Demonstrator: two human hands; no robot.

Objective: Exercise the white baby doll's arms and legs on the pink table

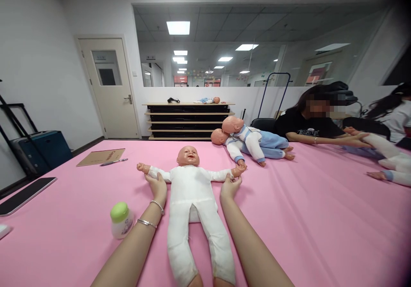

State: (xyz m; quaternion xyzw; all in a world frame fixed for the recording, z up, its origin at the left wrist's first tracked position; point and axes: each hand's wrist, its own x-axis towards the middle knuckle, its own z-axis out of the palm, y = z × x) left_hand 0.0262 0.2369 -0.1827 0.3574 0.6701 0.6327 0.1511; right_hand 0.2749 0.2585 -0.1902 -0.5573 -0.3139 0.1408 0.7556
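Observation:
A baby doll [192, 188] with a white cloth body lies on its back on the pink-covered table [289, 227], head away from me and arms spread wide. My left hand [157, 186] is closed around the doll's forearm on the left, near the wrist. On the other side, my right hand [230, 187] grips the other forearm close to its plastic hand. A white jar with a green lid [120, 220] stands beside my left forearm.
Two dolls in blue and white clothes [253, 139] lie at the table's far side. A co-worker [317, 115] handles another doll [388, 154] at right. A notebook [101, 156], a pen [114, 162] and a black tablet-like device [27, 195] lie at left.

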